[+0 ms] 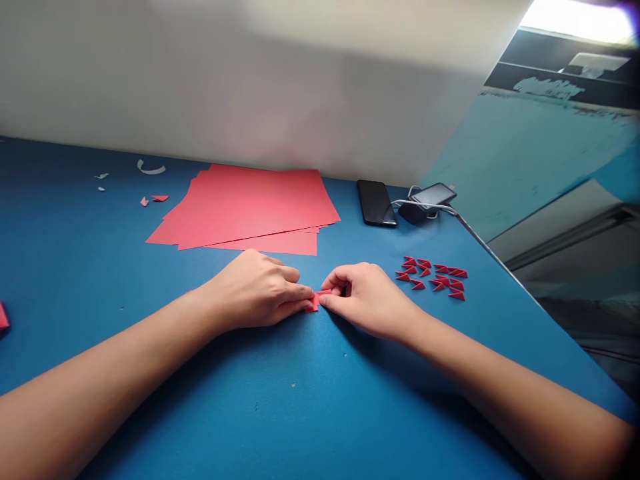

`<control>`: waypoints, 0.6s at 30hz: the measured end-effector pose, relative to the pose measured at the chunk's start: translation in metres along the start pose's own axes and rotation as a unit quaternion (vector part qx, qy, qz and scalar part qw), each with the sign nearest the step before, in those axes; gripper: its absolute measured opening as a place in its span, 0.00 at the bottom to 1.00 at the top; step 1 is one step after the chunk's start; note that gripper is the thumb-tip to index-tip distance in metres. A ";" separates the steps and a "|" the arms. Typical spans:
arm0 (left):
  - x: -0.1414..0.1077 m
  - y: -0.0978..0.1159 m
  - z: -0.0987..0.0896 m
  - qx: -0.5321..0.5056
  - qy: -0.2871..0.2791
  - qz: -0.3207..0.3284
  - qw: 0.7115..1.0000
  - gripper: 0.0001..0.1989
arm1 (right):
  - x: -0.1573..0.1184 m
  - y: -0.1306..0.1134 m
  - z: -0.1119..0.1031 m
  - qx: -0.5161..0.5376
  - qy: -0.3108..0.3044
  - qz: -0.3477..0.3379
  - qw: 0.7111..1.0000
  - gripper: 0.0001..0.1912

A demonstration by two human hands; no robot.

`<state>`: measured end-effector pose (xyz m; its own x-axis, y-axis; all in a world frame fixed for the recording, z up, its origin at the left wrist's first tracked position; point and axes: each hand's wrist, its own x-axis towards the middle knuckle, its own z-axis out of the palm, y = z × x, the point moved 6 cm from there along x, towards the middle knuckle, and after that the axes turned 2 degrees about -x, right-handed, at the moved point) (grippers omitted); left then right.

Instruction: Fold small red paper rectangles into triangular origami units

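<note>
A small folded piece of red paper (316, 301) is pinched between both hands, just above the blue table top. My left hand (267, 290) has its fingers closed on the left end of the paper. With thumb and index finger, my right hand (363, 297) grips the right end. Most of the paper is hidden by the fingertips, so its exact fold does not show. To the right of my right hand lie several small folded red paper triangles (440, 282) in loose groups.
Behind my hands is a fanned stack of red paper sheets (250, 203). A black phone (377, 203) and a second device with a white cable (434, 195) lie at the back right. Paper scraps (160, 198) and a white curved strip (151, 169) are at the back left.
</note>
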<state>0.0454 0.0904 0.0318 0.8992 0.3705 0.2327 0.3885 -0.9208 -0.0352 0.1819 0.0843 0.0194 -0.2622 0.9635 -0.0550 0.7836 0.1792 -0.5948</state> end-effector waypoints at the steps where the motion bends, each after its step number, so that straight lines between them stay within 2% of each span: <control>1: 0.000 0.000 0.000 0.003 -0.001 0.002 1.000 0.17 | 0.000 0.000 0.000 0.000 0.000 0.001 1.000 0.05; 13: 0.000 0.002 0.000 0.002 0.014 0.027 1.000 0.15 | -0.003 0.001 0.001 0.001 0.002 0.001 1.000 0.07; 18: 0.001 0.003 0.002 0.011 0.007 0.033 0.999 0.14 | -0.007 0.004 0.005 0.012 0.034 -0.002 0.999 0.06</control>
<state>0.0481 0.0886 0.0304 0.9202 0.3073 0.2424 0.3331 -0.9401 -0.0728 0.1841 0.0769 0.0136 -0.2259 0.9741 0.0014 0.7682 0.1791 -0.6147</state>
